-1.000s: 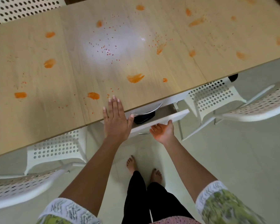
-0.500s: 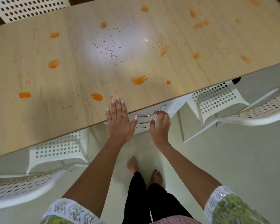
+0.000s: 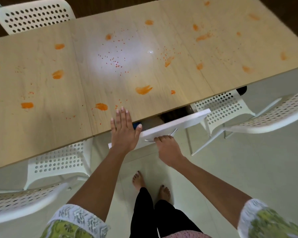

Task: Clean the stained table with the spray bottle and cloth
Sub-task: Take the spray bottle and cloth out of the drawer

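We note the left hand (image 3: pixel 123 129) lying flat, fingers straight, on the near edge of the table (image 3: pixel 41 134), thumb out toward the drawer (image 3: pixel 175 125). The right hand (image 3: pixel 169 149) curls its fingers round the metal handle (image 3: pixel 174 132) on the white drawer front, which stands part-way out from under the tabletop. Inside we make out only a dark hollow and a small blue thing (image 3: pixel 136 125) just beside the left thumb; we cannot tell what it is, and neither spray bottle nor cloth is plainly in view. The tabletop carries orange smears (image 3: pixel 143 90) and fine specks across its whole width, none wiped yet. We judge a spray bottle would be light, rigid and a little slick, best taken round the neck under the trigger; a cloth would be limp and take a pinch anywhere. The table's overhang shades the drawer mouth and may cramp a reach in. White perforated chairs stand tucked under the near edge, one to the left (image 3: pixel 57 162) and one to the right (image 3: pixel 220 107), with another (image 3: pixel 34 16) at the far side; bare feet (image 3: pixel 138 180) stand on a pale floor.
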